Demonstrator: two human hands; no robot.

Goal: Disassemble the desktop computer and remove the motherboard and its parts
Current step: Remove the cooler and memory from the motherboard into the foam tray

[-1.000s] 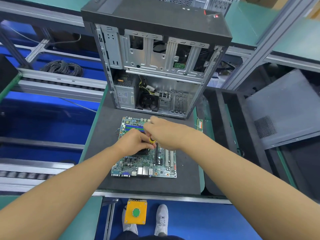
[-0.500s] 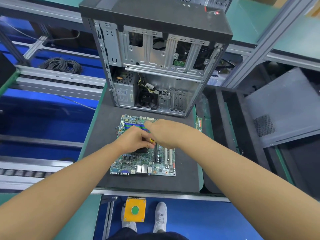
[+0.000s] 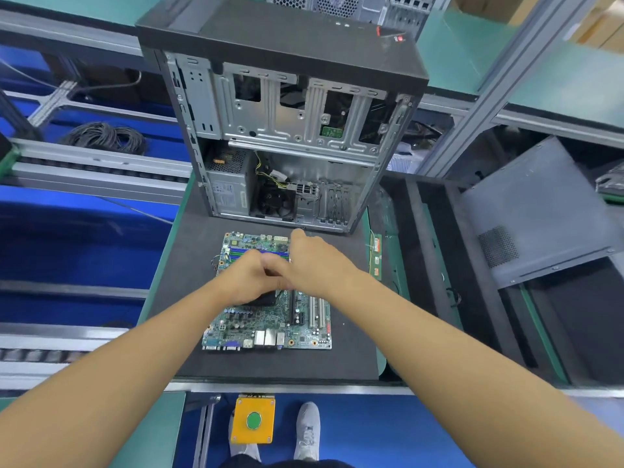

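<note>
The motherboard [image 3: 266, 327] is already out of the computer case [image 3: 287, 130] and lies flat on the black mat of the table [image 3: 189, 265], just in front of the open case. The left hand [image 3: 250, 278] and right hand [image 3: 314, 265] are close together, touching, over the middle of the board, above a dark part [image 3: 266, 300] that sits on it. Both are curled and blurred, so I cannot tell what they grip, if anything. The main removal looks done, and stripping the board's own parts seems to be the step in hand. The power supply [image 3: 229, 187] and a fan [image 3: 275, 201] are left inside the case (probably later work).
</note>
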